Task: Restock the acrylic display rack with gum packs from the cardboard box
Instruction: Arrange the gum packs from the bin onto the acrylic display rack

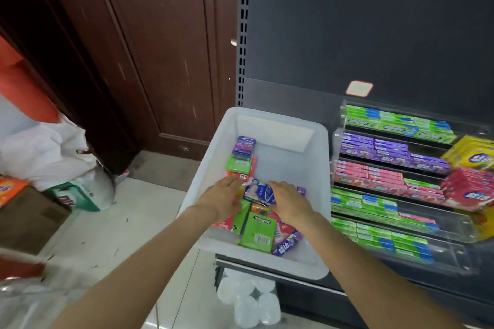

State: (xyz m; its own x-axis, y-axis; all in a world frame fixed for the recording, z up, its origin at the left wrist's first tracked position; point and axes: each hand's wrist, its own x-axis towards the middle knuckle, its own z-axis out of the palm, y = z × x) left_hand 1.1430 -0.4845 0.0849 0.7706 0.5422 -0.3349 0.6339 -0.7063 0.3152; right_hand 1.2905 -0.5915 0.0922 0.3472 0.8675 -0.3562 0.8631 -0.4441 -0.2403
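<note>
Reaching into the white plastic bin (pixel 319 168) at the frame's centre, both hands close in on one blue-and-white gum pack (pixel 258 191) lying on top of the loose pile. The left hand (pixel 223 199) comes from seven o'clock with its fingers laid nearly straight against the pack's left end; the right hand (pixel 287 199) comes from five o'clock with fingers bent down over its right end, though whether either truly grips it cannot be told through the blur. Taking it from both ends probably serves to square it up before shelving. The task speaks of a cardboard box, yet the stock here sits in this bin, parked on the shelf edge just beside the acrylic display rack (pixel 401 195) at three o'clock, likely to keep each transfer short. A green pack (pixel 258 228) near the bin's front reads "DOUBLEMINT" upside down; the same word shows on the rack's top green row (pixel 387 125). Other lettering is too blurred to read.
</note>
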